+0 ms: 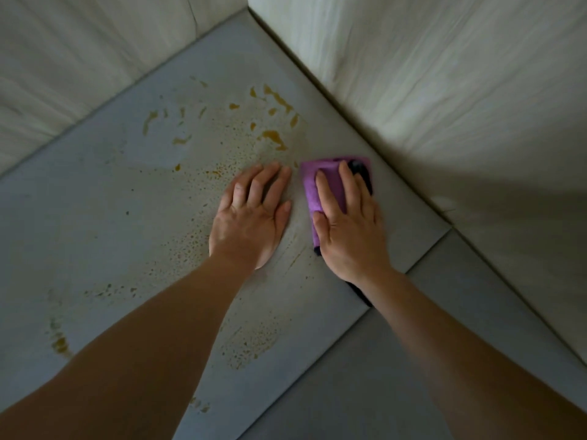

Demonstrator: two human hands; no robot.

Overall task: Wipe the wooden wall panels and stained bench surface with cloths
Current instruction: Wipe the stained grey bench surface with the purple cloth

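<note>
The grey bench surface (104,217) fills the view, marked with yellow-brown splashes and fine speckles, densest near the far corner (273,136). My right hand (347,223) presses flat on a folded purple cloth (313,185) with a dark layer under it, close to the right wall panel. My left hand (251,217) lies flat with straight fingers on the bare bench, just left of the cloth. Pale wooden wall panels rise at the back left (79,58) and on the right (444,90).
A seam (422,258) in the bench runs diagonally from the right wall toward the bottom, with a second grey section (397,376) beyond it. More stains sit at the lower left (58,341) and under my left forearm (251,344).
</note>
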